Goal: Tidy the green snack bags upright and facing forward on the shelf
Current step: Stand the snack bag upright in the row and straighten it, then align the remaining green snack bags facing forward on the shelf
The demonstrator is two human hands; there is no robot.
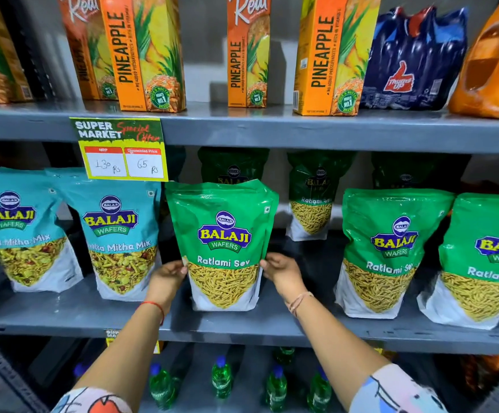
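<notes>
Item: Ratlami Sev bag (223,242), upright, label forward on shelf (242,326).
Left hand (169,277): gripped bag's left edge, steadying.
Right hand (281,271): gripped right edge, squaring it.

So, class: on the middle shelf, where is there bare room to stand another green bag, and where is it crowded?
Bare shelf lies between the held green bag and the next green bag, in front of the back-row bag. The left is crowded: teal bags stand close together, with only a narrow gap at the left hand.
</notes>
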